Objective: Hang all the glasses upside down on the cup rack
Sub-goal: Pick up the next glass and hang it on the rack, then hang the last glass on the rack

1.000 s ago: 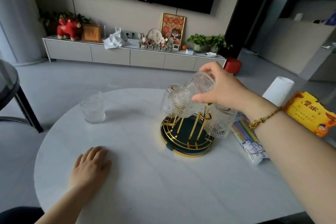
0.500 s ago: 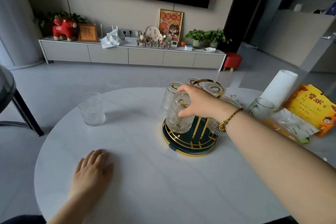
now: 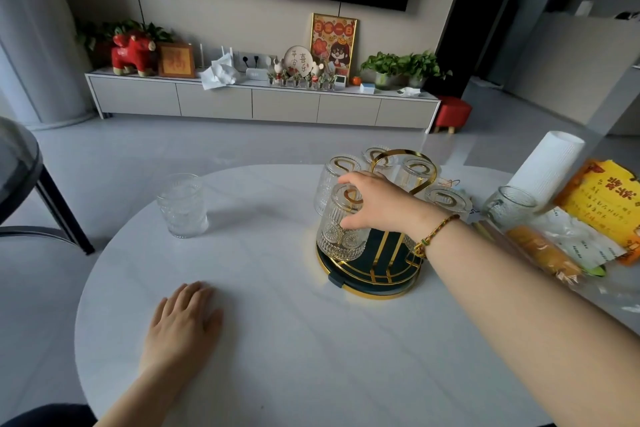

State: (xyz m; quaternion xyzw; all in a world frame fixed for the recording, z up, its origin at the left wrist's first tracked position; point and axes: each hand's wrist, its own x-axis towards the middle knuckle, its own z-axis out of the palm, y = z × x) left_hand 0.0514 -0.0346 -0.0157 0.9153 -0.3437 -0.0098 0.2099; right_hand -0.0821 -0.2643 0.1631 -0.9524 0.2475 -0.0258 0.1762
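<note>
The cup rack (image 3: pixel 372 282), a dark green round base with gold rim and gold prongs, stands right of the table's middle. Several ribbed clear glasses hang upside down on it. My right hand (image 3: pixel 375 204) grips the front-left glass (image 3: pixel 341 234), which sits inverted over a prong. One upright glass (image 3: pixel 182 205) stands alone at the table's left. Another upright glass (image 3: pixel 509 204) stands right of the rack. My left hand (image 3: pixel 185 321) lies flat on the round white table (image 3: pixel 294 340), fingers slightly apart, holding nothing.
A white paper roll (image 3: pixel 547 166) and yellow and orange snack packets (image 3: pixel 602 204) crowd the table's right edge. A dark chair (image 3: pixel 20 184) stands at the left. A low grey cabinet (image 3: pixel 263 102) with ornaments runs along the far wall.
My right hand brought the glass down from above the rack and set it inverted on the front-left prong. My left hand has stayed flat on the table.
</note>
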